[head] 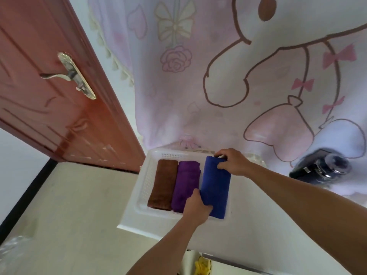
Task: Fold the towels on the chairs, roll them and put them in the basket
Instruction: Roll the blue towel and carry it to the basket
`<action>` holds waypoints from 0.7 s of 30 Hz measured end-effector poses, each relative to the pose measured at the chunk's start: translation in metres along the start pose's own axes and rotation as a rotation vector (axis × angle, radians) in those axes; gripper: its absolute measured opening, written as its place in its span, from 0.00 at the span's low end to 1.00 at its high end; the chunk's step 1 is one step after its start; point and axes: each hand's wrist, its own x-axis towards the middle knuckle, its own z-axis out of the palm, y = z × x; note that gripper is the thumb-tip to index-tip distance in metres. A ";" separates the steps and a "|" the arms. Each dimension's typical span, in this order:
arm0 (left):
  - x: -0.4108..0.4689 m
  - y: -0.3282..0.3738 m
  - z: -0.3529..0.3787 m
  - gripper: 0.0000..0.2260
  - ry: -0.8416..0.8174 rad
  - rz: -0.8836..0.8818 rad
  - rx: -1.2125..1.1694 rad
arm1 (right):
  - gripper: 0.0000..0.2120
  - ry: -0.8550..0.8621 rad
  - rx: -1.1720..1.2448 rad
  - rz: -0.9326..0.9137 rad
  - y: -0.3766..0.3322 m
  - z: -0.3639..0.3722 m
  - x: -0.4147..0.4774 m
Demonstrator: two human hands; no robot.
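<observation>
A white perforated basket (146, 178) sits on a white surface below me. Inside it lie three rolled towels side by side: a brown towel (163, 183) on the left, a purple towel (185, 183) in the middle and a blue towel (215, 187) on the right. My left hand (197, 208) grips the near end of the blue towel. My right hand (233, 162) holds its far end. The blue roll lies partly over the basket's right side.
A reddish-brown door (59, 92) with a metal lever handle (69, 75) stands open at the left. A pink cartoon-print curtain (218, 76) hangs behind the basket. A dark shiny object (321, 168) lies at the right. Something yellow (202, 265) shows at the bottom edge.
</observation>
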 end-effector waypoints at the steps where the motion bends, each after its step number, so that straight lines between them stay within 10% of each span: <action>1: 0.007 -0.004 0.005 0.17 -0.007 -0.035 0.028 | 0.22 -0.028 -0.035 0.005 0.005 0.006 0.009; 8: 0.012 -0.013 0.018 0.15 0.054 -0.062 0.294 | 0.20 -0.104 -0.435 -0.027 0.011 0.039 0.033; 13: -0.005 -0.025 0.013 0.15 0.163 0.256 0.582 | 0.13 0.042 -0.685 -0.209 0.011 0.050 0.029; 16: -0.011 -0.035 0.007 0.15 0.016 0.470 0.757 | 0.13 0.148 -0.728 -0.395 0.020 0.050 0.015; 21: -0.008 -0.045 0.002 0.25 -0.232 0.400 0.942 | 0.24 -0.136 -0.820 -0.332 0.029 0.072 0.003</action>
